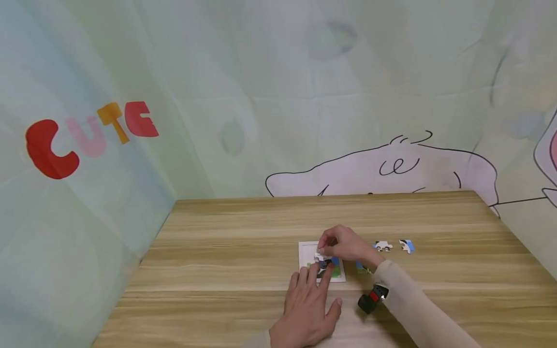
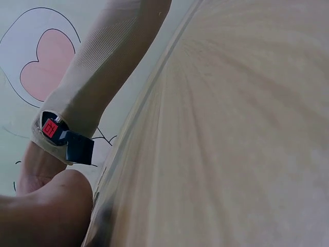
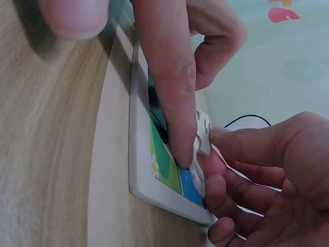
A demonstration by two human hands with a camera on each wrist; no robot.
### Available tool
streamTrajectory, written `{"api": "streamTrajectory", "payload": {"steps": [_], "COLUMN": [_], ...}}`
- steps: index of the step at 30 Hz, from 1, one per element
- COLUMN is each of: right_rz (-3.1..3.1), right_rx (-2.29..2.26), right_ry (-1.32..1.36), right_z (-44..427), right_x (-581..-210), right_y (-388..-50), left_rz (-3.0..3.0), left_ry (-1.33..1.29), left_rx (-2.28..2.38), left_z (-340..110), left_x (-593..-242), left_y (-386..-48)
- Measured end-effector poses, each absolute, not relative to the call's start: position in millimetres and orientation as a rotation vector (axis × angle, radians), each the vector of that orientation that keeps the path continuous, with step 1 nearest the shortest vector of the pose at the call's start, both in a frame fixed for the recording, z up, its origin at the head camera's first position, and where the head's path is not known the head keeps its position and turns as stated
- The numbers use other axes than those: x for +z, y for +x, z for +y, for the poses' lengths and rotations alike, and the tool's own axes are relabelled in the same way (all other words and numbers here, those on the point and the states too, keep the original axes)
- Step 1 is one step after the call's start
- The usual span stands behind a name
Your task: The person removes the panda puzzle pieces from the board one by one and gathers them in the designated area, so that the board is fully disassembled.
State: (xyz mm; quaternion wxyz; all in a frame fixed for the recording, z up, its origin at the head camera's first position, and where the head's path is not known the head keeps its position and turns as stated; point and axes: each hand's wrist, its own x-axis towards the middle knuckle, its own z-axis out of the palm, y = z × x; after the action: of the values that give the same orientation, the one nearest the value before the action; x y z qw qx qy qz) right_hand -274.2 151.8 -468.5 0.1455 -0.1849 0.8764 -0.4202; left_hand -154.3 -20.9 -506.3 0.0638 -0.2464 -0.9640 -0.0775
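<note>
A small jigsaw board with a white rim (image 1: 300, 253) lies flat on the table, and fitted pieces fill its near part in green, blue and dark colours. My left hand (image 1: 306, 309) rests over its near edge, fingers extended, with fingertips pressing on the fitted pieces. Above the board, my right hand (image 1: 345, 245) pinches a white jigsaw piece (image 3: 204, 135) with dark lines between thumb and fingers. In the right wrist view that piece is tilted, close beside a left finger. The left wrist view shows neither board nor pieces.
Right of the board lie a panda-face piece (image 1: 383, 246), a blue-and-white piece (image 1: 407, 246) and a green-blue piece (image 1: 361, 267) partly behind the right wrist. A black wrist camera (image 1: 370, 300) sticks out from the right sleeve. A printed curtain (image 1: 243, 96) stands behind the wooden table (image 1: 209, 261).
</note>
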Motion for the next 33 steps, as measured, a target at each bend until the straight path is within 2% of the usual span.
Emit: {"api": "streamTrajectory", "payload": {"steps": [11, 19, 27, 33], "right_rz": [2.552, 2.594, 2.691, 2.793], "right_rx": [-1.333, -1.308, -1.222, -1.078], "right_ry": [-0.406, -0.300, -0.310, -0.349], "right_z": [164, 215, 276, 292], "right_x": [-458, -455, -461, -467], "right_y": [-272, -265, -242, -231], "left_rz": [-2.887, -2.881, -2.868, -2.873], "left_ry": [-0.722, -0.710, -0.724, -0.720], "left_rx": [-0.176, -0.191, -0.188, -0.192], "left_z": [-20, -19, -20, -20], "left_x": [-507, -509, -512, -513], "left_y": [-153, -153, -152, -151]}}
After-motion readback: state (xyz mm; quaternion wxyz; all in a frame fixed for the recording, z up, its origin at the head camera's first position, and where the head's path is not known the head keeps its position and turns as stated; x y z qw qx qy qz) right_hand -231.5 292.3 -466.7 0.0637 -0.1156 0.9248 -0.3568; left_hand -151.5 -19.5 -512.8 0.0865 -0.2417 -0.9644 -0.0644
